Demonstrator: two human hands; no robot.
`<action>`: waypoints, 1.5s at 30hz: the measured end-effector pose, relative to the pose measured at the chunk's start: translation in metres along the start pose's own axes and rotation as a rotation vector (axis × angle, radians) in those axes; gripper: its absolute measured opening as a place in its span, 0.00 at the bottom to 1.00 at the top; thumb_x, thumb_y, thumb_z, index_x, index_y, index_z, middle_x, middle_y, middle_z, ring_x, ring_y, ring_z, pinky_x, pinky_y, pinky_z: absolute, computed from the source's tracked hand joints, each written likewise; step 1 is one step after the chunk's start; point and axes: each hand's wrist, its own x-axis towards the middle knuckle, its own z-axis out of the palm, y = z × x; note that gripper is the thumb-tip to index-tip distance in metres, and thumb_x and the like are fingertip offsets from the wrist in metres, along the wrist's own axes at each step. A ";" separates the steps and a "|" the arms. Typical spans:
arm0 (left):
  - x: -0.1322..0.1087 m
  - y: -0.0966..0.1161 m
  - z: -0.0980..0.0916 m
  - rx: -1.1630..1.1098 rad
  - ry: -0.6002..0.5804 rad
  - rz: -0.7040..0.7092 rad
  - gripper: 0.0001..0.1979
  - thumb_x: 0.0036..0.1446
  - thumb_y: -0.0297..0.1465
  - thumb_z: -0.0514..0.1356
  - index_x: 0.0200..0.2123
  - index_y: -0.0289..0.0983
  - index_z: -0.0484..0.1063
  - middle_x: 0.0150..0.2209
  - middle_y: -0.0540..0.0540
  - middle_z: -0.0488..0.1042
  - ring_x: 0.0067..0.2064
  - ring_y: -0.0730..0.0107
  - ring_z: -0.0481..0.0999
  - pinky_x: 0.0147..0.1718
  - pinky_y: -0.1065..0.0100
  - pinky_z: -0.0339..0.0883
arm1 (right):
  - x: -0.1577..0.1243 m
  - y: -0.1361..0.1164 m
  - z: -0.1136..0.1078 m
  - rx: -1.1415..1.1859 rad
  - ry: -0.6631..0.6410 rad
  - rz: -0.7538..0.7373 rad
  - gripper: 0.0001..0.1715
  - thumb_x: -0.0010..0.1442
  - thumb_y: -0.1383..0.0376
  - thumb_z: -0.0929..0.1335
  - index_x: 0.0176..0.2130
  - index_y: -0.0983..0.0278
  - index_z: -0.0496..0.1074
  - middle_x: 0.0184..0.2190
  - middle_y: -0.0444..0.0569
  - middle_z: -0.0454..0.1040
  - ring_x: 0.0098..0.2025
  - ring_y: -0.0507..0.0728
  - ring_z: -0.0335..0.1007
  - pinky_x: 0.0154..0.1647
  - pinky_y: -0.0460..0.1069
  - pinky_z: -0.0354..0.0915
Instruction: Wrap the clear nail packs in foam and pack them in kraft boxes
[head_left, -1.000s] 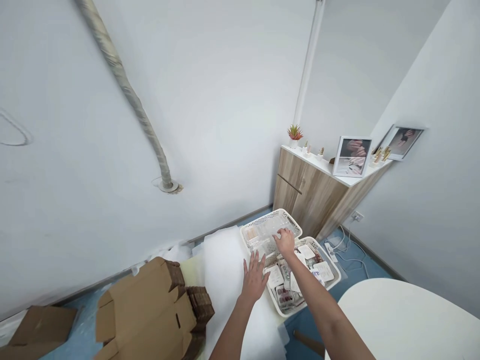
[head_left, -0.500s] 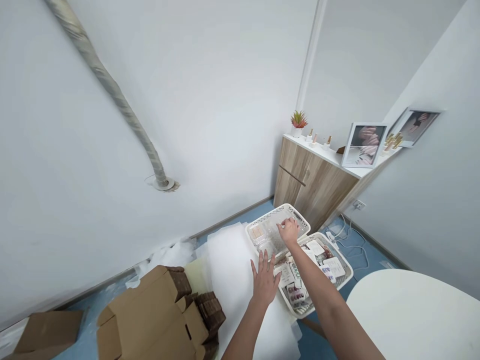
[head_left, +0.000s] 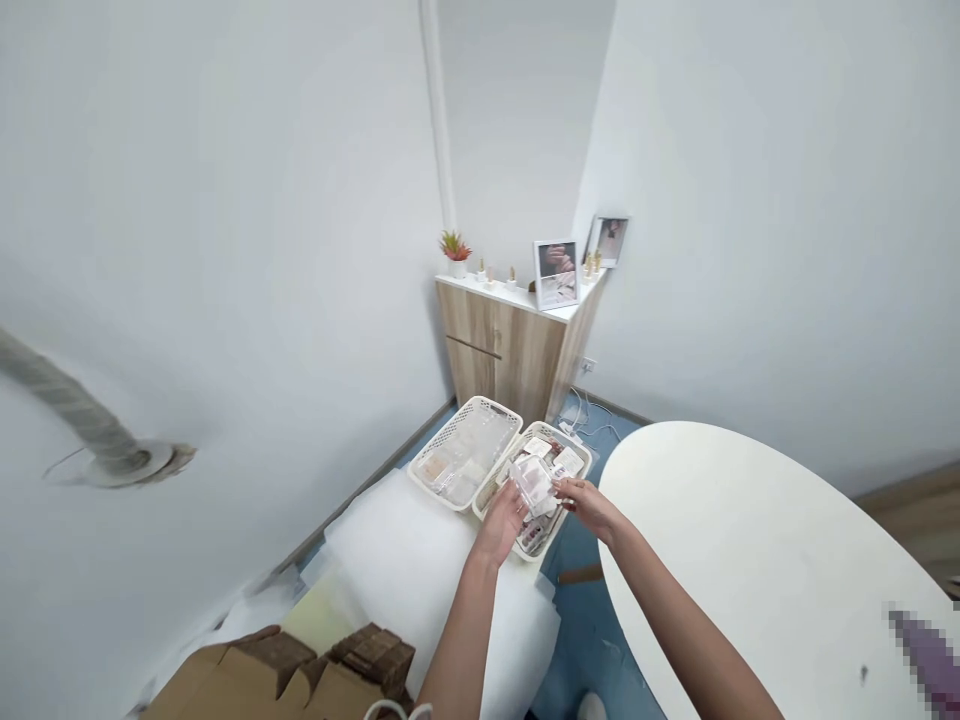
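Note:
Between my two hands is a clear plastic box (head_left: 532,482), held over the right-hand white basket (head_left: 556,532). My left hand (head_left: 501,527) grips its near left side. The fingers of my right hand (head_left: 589,506) pinch its right edge. Below it, the basket holds several small packs and white cards, partly hidden by the box and my hands. Close on the left stands a second white basket (head_left: 439,498) with several clear plastic boxes inside.
White foam sheets (head_left: 420,560) lie in front of the baskets, with brown folded cartons (head_left: 247,680) at lower left. A round white table (head_left: 750,560) fills the right side. Behind the baskets stands a wooden cabinet (head_left: 517,365) with picture frames and a plant; cables (head_left: 592,415) lie beside it.
My right hand has brought a clear plastic box from the left basket to above the right one. My left hand has moved onto it too. The view has turned right.

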 end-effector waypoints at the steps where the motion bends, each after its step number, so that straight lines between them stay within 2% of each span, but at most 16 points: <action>1: -0.004 -0.004 0.012 -0.006 -0.085 -0.034 0.28 0.54 0.48 0.64 0.53 0.38 0.71 0.55 0.39 0.73 0.59 0.55 0.70 0.58 0.54 0.63 | -0.014 0.003 -0.007 0.049 0.001 0.019 0.22 0.44 0.47 0.74 0.25 0.63 0.72 0.29 0.47 0.75 0.36 0.55 0.68 0.40 0.48 0.60; 5: -0.014 -0.027 0.061 -0.001 -0.291 -0.074 0.36 0.52 0.51 0.64 0.58 0.37 0.66 0.57 0.38 0.71 0.61 0.50 0.66 0.61 0.50 0.59 | -0.061 0.014 -0.036 0.173 0.021 0.015 0.22 0.45 0.47 0.74 0.26 0.63 0.74 0.32 0.48 0.76 0.39 0.56 0.69 0.42 0.50 0.61; 9: -0.016 -0.070 0.110 -0.013 -0.292 -0.078 0.37 0.51 0.49 0.66 0.58 0.35 0.66 0.54 0.37 0.74 0.59 0.49 0.69 0.61 0.51 0.58 | -0.101 0.023 -0.076 0.075 0.234 -0.077 0.23 0.50 0.45 0.71 0.31 0.62 0.75 0.35 0.49 0.76 0.43 0.58 0.69 0.47 0.53 0.61; 13: -0.022 -0.123 0.157 -0.003 -0.277 -0.187 0.34 0.53 0.50 0.63 0.58 0.36 0.66 0.52 0.36 0.75 0.54 0.52 0.74 0.56 0.54 0.64 | -0.149 0.028 -0.128 -0.021 0.485 -0.284 0.28 0.52 0.44 0.70 0.45 0.59 0.73 0.47 0.51 0.74 0.51 0.61 0.67 0.53 0.55 0.62; 15: -0.028 -0.148 0.179 0.049 -0.293 -0.300 0.35 0.55 0.54 0.60 0.57 0.36 0.65 0.49 0.35 0.76 0.51 0.55 0.77 0.52 0.57 0.67 | -0.177 0.030 -0.156 -0.097 0.456 -0.378 0.35 0.51 0.47 0.72 0.55 0.55 0.68 0.58 0.51 0.67 0.59 0.61 0.61 0.58 0.57 0.59; 18: -0.038 -0.181 0.209 0.175 -0.338 -0.492 0.37 0.57 0.57 0.55 0.56 0.33 0.66 0.45 0.33 0.78 0.46 0.55 0.79 0.46 0.59 0.71 | -0.219 0.032 -0.195 -0.249 0.276 -0.397 0.51 0.46 0.53 0.76 0.64 0.49 0.57 0.67 0.49 0.55 0.66 0.62 0.51 0.63 0.59 0.54; 21: -0.048 -0.212 0.236 0.270 -0.345 -0.565 0.36 0.58 0.57 0.53 0.56 0.32 0.66 0.45 0.33 0.77 0.44 0.55 0.80 0.41 0.60 0.74 | -0.247 0.039 -0.229 -0.300 0.170 -0.366 0.52 0.47 0.55 0.76 0.65 0.51 0.55 0.66 0.50 0.56 0.66 0.63 0.53 0.62 0.59 0.56; 24: -0.057 -0.242 0.259 0.315 -0.326 -0.554 0.35 0.59 0.58 0.50 0.57 0.36 0.67 0.52 0.35 0.74 0.48 0.55 0.78 0.42 0.59 0.74 | -0.259 0.053 -0.259 -0.292 0.174 -0.368 0.49 0.48 0.56 0.76 0.64 0.52 0.57 0.62 0.50 0.61 0.63 0.62 0.57 0.63 0.59 0.56; 26: -0.064 -0.260 0.268 0.339 -0.313 -0.517 0.35 0.59 0.58 0.47 0.57 0.39 0.66 0.59 0.36 0.68 0.54 0.53 0.74 0.47 0.56 0.72 | -0.262 0.064 -0.275 -0.246 0.223 -0.367 0.48 0.47 0.56 0.76 0.63 0.53 0.59 0.59 0.50 0.64 0.61 0.61 0.60 0.63 0.59 0.55; 28: -0.073 -0.274 0.272 0.382 -0.299 -0.405 0.33 0.60 0.57 0.48 0.60 0.44 0.64 0.65 0.40 0.60 0.61 0.51 0.67 0.53 0.54 0.67 | -0.263 0.074 -0.286 -0.133 0.296 -0.326 0.45 0.48 0.54 0.76 0.62 0.53 0.61 0.56 0.51 0.66 0.57 0.61 0.65 0.60 0.58 0.59; 30: -0.080 -0.283 0.273 0.446 -0.305 -0.253 0.30 0.61 0.53 0.53 0.63 0.49 0.59 0.69 0.45 0.50 0.66 0.52 0.58 0.58 0.54 0.62 | -0.265 0.080 -0.293 0.008 0.357 -0.243 0.41 0.50 0.51 0.74 0.60 0.54 0.63 0.52 0.51 0.68 0.51 0.59 0.69 0.54 0.57 0.65; 33: -0.086 -0.288 0.275 0.591 -0.405 -0.117 0.37 0.57 0.45 0.62 0.66 0.52 0.52 0.71 0.48 0.44 0.70 0.53 0.47 0.63 0.53 0.55 | -0.269 0.081 -0.300 0.163 0.369 -0.114 0.35 0.52 0.46 0.71 0.55 0.57 0.68 0.43 0.49 0.71 0.43 0.57 0.73 0.49 0.53 0.67; 36: -0.083 -0.289 0.280 0.739 -0.486 -0.057 0.41 0.53 0.42 0.65 0.67 0.49 0.51 0.70 0.46 0.47 0.70 0.53 0.45 0.65 0.51 0.49 | -0.274 0.079 -0.305 0.223 0.293 -0.029 0.32 0.53 0.42 0.70 0.50 0.58 0.72 0.37 0.46 0.72 0.37 0.55 0.73 0.45 0.51 0.68; 40: -0.073 -0.290 0.288 0.762 -0.512 -0.061 0.39 0.51 0.42 0.67 0.65 0.47 0.57 0.68 0.45 0.54 0.69 0.54 0.52 0.66 0.52 0.46 | -0.275 0.080 -0.311 0.139 0.268 0.025 0.32 0.55 0.39 0.66 0.45 0.59 0.74 0.34 0.46 0.72 0.33 0.54 0.71 0.40 0.51 0.67; 43: -0.070 -0.292 0.292 0.676 -0.445 -0.106 0.39 0.49 0.44 0.68 0.63 0.45 0.61 0.64 0.43 0.63 0.65 0.53 0.60 0.63 0.54 0.54 | -0.275 0.082 -0.311 -0.020 0.411 0.040 0.35 0.57 0.37 0.61 0.42 0.61 0.75 0.34 0.48 0.73 0.36 0.57 0.70 0.43 0.54 0.67; 45: -0.071 -0.293 0.293 0.596 -0.362 -0.141 0.39 0.51 0.47 0.67 0.64 0.44 0.60 0.60 0.41 0.67 0.63 0.53 0.64 0.60 0.55 0.59 | -0.276 0.084 -0.309 -0.098 0.561 -0.059 0.34 0.58 0.38 0.61 0.44 0.60 0.75 0.40 0.50 0.75 0.44 0.59 0.70 0.49 0.55 0.65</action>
